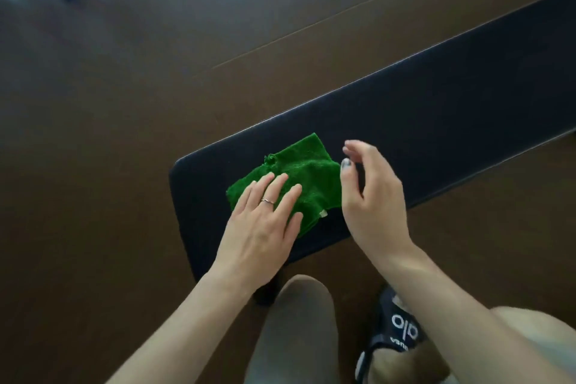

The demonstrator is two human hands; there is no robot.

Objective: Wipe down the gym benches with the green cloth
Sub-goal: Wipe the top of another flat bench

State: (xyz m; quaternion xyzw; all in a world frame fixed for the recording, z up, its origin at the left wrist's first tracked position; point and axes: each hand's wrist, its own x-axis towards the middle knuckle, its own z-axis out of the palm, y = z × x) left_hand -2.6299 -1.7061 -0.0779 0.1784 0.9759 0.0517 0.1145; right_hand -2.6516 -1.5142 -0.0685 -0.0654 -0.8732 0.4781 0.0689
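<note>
The left hand lies flat on the green cloth, its fingers straight and spread a little, palm down, with a thin ring on one finger; the fingertips rest on the near left part of the fabric and nothing is curled around it. The right hand hovers just beside the cloth's right edge, raised off the surface, its fingers loosely bent and apart, the thumb pointing toward the cloth and holding nothing. The green cloth is spread in a rough, rumpled square with a small knot or tuft at its far edge and a pale tag at its near corner. It sits on the near end of the table, a long dark padded gym bench that runs away diagonally to the upper right. Under the bench lies a dark brown floor with thin seams. Below the arms, the person's knee in grey-beige fabric shows close to the bench's end, and a black slipper with white lettering stands on the floor to its right. In the far upper left corner a blurred piece of dark equipment stands on the floor.
</note>
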